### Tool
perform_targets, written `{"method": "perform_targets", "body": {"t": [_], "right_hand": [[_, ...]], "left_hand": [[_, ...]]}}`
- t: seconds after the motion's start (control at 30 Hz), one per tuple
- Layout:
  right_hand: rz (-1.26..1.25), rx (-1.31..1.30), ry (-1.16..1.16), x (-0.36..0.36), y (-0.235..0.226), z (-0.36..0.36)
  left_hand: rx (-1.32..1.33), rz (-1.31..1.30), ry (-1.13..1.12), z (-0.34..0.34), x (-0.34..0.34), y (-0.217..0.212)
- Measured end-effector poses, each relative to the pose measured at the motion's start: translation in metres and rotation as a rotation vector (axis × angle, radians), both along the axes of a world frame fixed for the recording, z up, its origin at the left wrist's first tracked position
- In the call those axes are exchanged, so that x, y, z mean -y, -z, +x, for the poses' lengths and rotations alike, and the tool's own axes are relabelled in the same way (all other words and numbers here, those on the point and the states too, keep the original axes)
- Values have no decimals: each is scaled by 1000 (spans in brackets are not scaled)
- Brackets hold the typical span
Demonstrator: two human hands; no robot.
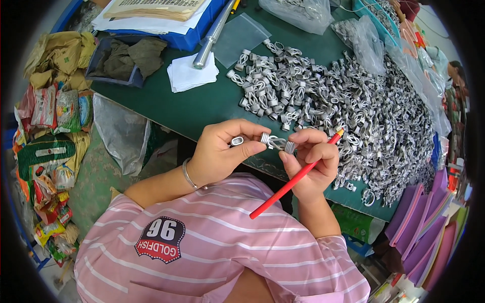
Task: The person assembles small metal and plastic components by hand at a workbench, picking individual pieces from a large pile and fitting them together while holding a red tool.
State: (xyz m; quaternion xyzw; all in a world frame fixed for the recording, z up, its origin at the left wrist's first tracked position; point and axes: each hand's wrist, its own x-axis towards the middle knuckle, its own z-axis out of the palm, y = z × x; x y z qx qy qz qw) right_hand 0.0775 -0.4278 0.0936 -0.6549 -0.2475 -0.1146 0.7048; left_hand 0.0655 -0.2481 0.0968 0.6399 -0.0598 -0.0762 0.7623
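Observation:
Between my two hands, above the near edge of the table, is a silver metal loop piece (275, 141) with a ribbed collar at each end. My left hand (222, 149) pinches its left collar between thumb and forefinger. A second small metal piece (236, 141) shows in the curl of that hand. The fingertips of my right hand (313, 164) close on the right collar. A red pencil-like stick (288, 189) with a yellowish tip also lies through the right hand's fingers, slanting down to the left. Beyond the hands spreads a large heap of similar metal pieces (323, 98).
On the green table (156, 103) lie white papers (189, 76) under a metal rod (212, 38), beside a blue box (136, 76) of dark cloth. Plastic bags (303, 15) stand at the back. Packaged bags (53, 151) fill the left side; purple sheets (409, 222) stand right.

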Motion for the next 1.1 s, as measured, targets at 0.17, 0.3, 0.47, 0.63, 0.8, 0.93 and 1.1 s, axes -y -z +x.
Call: {"method": "perform_targets", "body": {"t": [0.17,0.3,0.47,0.63,0.8,0.93,1.1], "right_hand": [[43,46,1,-9,-4,-2],[-173,222,-68,-8,-8,1],[-158,274,-1,7,-25,17],[127,60,221,7,-40,38],[194,-21,216,9,-30,39],[265,-166,253,11,-31,37],[251,-202,216,6,-27,35]], "left_hand": [[-132,-79,64,-2,1,3],[-380,-389,131,-2,5,4],[-444,-715,137,13,-4,2],[261,362,59,44,14,-11],[554,798,-5,61,26,3],[581,891,62,63,22,0],[604,896,50,63,9,1]]}}
